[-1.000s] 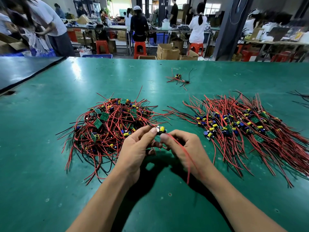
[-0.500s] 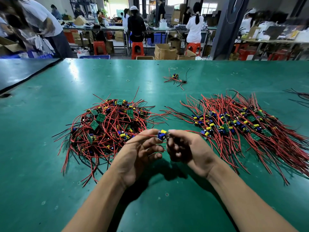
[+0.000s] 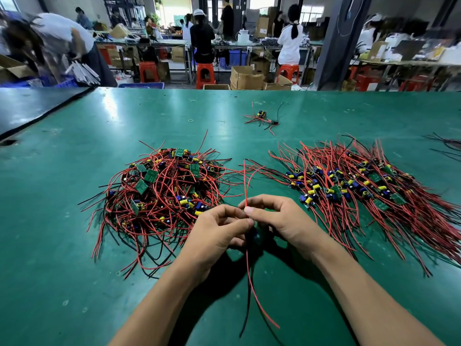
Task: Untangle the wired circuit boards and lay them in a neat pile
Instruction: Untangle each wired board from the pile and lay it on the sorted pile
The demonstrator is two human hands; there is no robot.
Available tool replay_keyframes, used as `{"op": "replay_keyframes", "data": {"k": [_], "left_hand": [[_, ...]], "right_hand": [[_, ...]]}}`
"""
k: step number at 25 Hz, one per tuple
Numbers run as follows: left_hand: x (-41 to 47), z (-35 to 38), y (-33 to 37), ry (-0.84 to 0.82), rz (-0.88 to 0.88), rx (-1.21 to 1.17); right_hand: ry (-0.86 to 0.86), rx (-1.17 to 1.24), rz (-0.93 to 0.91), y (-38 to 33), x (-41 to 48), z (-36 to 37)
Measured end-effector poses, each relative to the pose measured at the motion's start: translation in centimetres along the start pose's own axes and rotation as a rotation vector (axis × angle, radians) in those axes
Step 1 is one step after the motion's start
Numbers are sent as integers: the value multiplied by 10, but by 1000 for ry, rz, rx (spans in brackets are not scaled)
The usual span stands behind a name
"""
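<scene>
A tangled heap of small green circuit boards [image 3: 159,193] with red and black wires lies left of centre on the green table [image 3: 50,221]. To the right lies a combed-out pile of boards [image 3: 354,188], their wires fanned one way. My left hand [image 3: 217,236] and my right hand [image 3: 277,221] meet between the two piles and pinch one wired board [image 3: 257,237], mostly hidden between the fingers. Its red wires [image 3: 245,181] stick up from my right fingertips. A red wire and a black one hang down toward me.
One loose wired board [image 3: 262,117] lies farther back at the table's middle. More black wires [image 3: 446,144] show at the right edge. A dark table [image 3: 30,108] adjoins at the left. People work at benches behind, among red stools and cardboard boxes.
The board has turned in my fingers: its yellow and blue parts no longer show on top, and its wires now stretch straight up and down between my hands.
</scene>
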State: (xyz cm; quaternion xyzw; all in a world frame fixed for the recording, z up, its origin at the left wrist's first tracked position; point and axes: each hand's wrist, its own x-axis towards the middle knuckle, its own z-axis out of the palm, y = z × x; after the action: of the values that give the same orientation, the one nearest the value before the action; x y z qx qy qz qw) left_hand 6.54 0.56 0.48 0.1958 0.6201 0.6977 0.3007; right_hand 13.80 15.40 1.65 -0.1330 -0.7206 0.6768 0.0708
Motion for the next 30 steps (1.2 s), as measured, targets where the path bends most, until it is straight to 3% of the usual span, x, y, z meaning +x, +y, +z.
{"op": "replay_keyframes", "data": {"k": [7,11,16,21,26,30], "left_hand": [[-1,6,1,-10,40,7],[-3,7,2,14,60,-17],[-2,6,-2,42,93,76],[1,3,-2,21,53,115],[-1,5,-1,-44,28,149],[-2,3,0,-55,11,166]], "right_hand": [[2,63,-57,1,0,3],[-42,225,23,3,2,6],[-48,191,38,8,2,5],[131,5,-41,9,9,3],[372,63,-79,14,22,-10],[444,53,-112,16,26,-14]]}}
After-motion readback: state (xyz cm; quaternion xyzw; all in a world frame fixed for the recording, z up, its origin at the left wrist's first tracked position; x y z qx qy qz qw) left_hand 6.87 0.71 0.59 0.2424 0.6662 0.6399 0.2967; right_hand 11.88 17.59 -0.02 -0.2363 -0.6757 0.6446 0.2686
